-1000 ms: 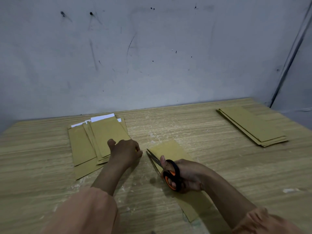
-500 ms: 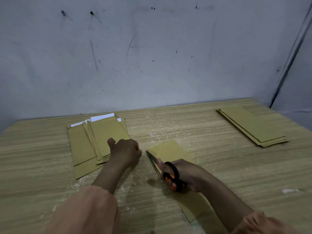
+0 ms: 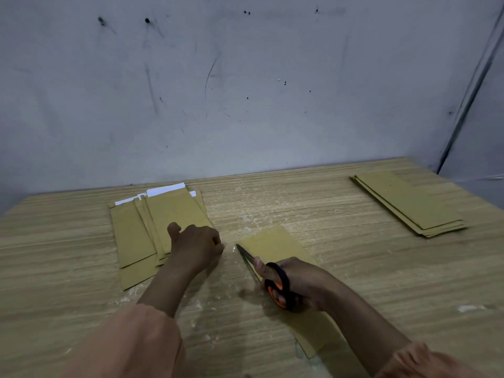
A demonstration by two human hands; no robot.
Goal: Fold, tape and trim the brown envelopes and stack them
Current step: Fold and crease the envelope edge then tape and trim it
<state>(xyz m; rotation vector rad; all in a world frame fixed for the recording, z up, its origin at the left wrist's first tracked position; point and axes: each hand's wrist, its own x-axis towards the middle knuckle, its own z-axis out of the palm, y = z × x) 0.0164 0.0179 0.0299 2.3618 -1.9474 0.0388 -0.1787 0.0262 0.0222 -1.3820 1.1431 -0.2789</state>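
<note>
Orange-handled scissors (image 3: pixel 272 279) gripped in right hand (image 3: pixel 302 282), blades along envelope (image 3: pixel 275 242) edge.

Brown envelopes (image 3: pixel 275 246), black-and-orange scissors (image 3: pixel 278 287), white paper edges (image 3: pixel 166 190), pale wood-grain table (image 3: pixel 354 268), scuffed grey wall (image 3: pixel 245 77).

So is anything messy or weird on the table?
A bit. The left pile of brown envelopes is fanned out crooked with white paper poking out, unlike the neat right stack. Whitish smears mark the table.
</note>
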